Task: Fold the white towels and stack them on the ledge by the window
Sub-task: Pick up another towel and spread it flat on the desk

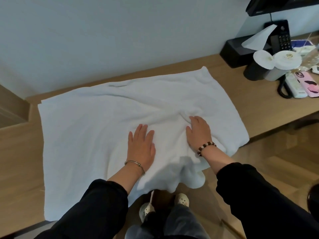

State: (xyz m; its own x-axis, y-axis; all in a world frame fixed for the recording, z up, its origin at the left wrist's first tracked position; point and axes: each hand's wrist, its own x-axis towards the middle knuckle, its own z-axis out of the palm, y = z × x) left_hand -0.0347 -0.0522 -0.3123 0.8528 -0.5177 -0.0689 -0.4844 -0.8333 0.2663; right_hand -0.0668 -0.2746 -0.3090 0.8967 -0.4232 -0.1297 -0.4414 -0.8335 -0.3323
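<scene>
White towel (pixel 96 128) spread wide on wooden ledge (pixel 20 152), wrinkled, its near edge hanging over the front. Left hand (pixel 142 145) lies flat on the towel's middle, fingers straight, holding nothing. Just right of it, right hand (pixel 199 131) is palm down, fingertips against a ridge of cloth, not gripping. Far right: black tissue box (pixel 236 52), lidded cups (pixel 255 69), pink phone (pixel 309 85).
</scene>
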